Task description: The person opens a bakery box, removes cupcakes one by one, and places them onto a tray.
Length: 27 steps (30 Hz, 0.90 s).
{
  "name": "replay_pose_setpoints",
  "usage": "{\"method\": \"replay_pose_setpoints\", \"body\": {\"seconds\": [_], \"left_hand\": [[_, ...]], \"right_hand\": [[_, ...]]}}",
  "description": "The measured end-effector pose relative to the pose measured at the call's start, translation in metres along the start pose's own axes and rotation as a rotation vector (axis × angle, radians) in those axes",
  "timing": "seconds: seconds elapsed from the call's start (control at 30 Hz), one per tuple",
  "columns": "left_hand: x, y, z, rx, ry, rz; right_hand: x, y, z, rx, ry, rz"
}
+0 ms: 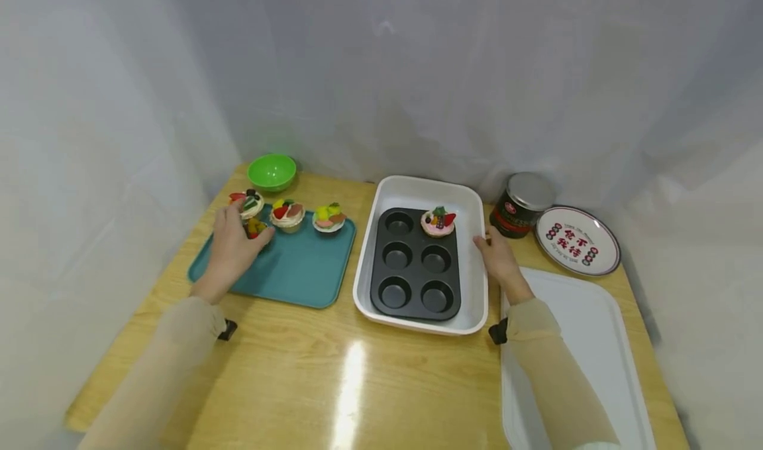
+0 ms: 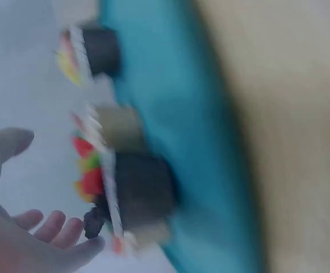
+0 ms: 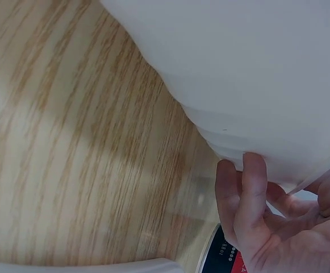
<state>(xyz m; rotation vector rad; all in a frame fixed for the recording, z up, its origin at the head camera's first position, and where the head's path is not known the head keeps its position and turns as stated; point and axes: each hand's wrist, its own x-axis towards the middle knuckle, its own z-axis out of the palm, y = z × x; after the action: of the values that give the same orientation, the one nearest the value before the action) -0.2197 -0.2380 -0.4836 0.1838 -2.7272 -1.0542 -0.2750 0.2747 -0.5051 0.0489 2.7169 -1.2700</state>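
My left hand is over the left end of a teal tray, thumb and fingers spread about a fruit-topped cupcake. In the left wrist view the fingers are at the topping of this dark-cupped cupcake; whether they touch it I cannot tell. Behind it sits a cream cupcake, partly covered by the hand. My right hand grips the right rim of a white basin. Inside the basin lies a black muffin pan, with a pink-cream cupcake in its back right cup.
Two more cupcakes, a cream one and a dark-cupped one, stand along the tray's back edge. A green bowl is behind them. To the right are a dark can, a printed plate and a white tray.
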Motion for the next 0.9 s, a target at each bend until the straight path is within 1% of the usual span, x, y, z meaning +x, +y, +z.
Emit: {"method": "replay_pose_setpoints", "body": {"seconds": [0.1,0.17,0.23,0.3,0.4,0.47,0.53,0.57,0.7,0.77,0.83,0.9], "left_hand": [[0.002,0.024,0.002,-0.029,0.079,0.038],[0.004,0.035,0.002,-0.024,0.114,0.04],[0.006,0.043,0.002,-0.016,0.123,0.026],[0.008,0.047,0.001,-0.014,0.111,0.008],[0.01,0.047,0.002,-0.014,0.082,-0.002],[0.011,0.045,0.004,-0.009,0.073,0.008],[0.009,0.042,0.007,0.019,0.042,0.025],[0.008,0.04,0.009,0.039,0.016,0.035],[-0.001,0.032,0.021,0.157,-0.126,0.063],[-0.006,0.028,0.026,0.194,-0.169,0.07],[-0.009,0.022,0.029,0.214,-0.178,0.066],[-0.013,0.018,0.03,0.211,-0.177,0.052]], "right_hand": [[0.001,-0.001,0.001,-0.009,-0.01,0.015],[0.001,-0.003,0.002,-0.013,-0.019,0.013],[0.001,-0.005,0.004,-0.005,-0.019,0.013],[0.001,-0.007,0.005,0.004,-0.02,0.009],[0.002,-0.007,0.004,0.017,-0.019,0.014],[0.002,-0.007,0.002,0.014,-0.024,0.017],[0.002,-0.006,0.001,0.014,-0.028,0.025],[0.001,-0.006,0.0,0.014,-0.03,0.029],[0.001,-0.005,-0.003,0.016,-0.031,0.034],[0.001,-0.004,-0.003,0.018,-0.03,0.033],[0.001,-0.002,-0.003,0.016,-0.031,0.029],[0.002,0.0,-0.004,0.018,-0.03,0.032]]}}
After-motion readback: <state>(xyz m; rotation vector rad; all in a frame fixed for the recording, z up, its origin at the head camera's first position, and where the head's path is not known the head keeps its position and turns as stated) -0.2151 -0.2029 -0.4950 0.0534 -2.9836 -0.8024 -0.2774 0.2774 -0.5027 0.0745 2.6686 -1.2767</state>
